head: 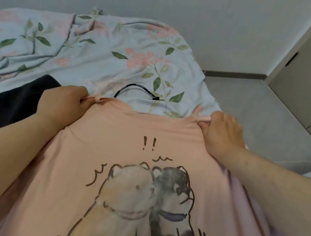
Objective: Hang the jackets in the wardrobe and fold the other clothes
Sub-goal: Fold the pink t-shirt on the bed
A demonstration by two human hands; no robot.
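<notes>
Most of the near view is being filled by a pink T-shirt [129, 134], which is stretching between two bare arms reaching in from the bottom corners. Its printed side is facing up: two cartoon animals are pressing cheeks together, a pale one on the left and a dark one with a blue collar on the right, under two exclamation marks. Further up, the hands are gripping the shirt on either side of the neckline. The left hand [62, 104] is pinching a bunched fold of pink cloth between curled fingers and thumb. The right hand [222, 134] is doing the same, its fingers curling over a gathered ridge of fabric. Whether the shirt is hanging in the air or resting on the bed cover [100, 52] cannot be told. Beside the left wrist, a dark garment [9, 103] is lying on that cover, partly hidden behind the arm. Just beyond the neckline, a thin black cord [135, 87] is lying in an arc on the rumpled pale blue cover, which is printed with pink flowers and green leaves. To the right, grey floor [249, 109] is showing, and a pale cupboard door [308, 77] is standing past it. Farthest away, a plain grey wall [165, 1] is running across the back.
</notes>
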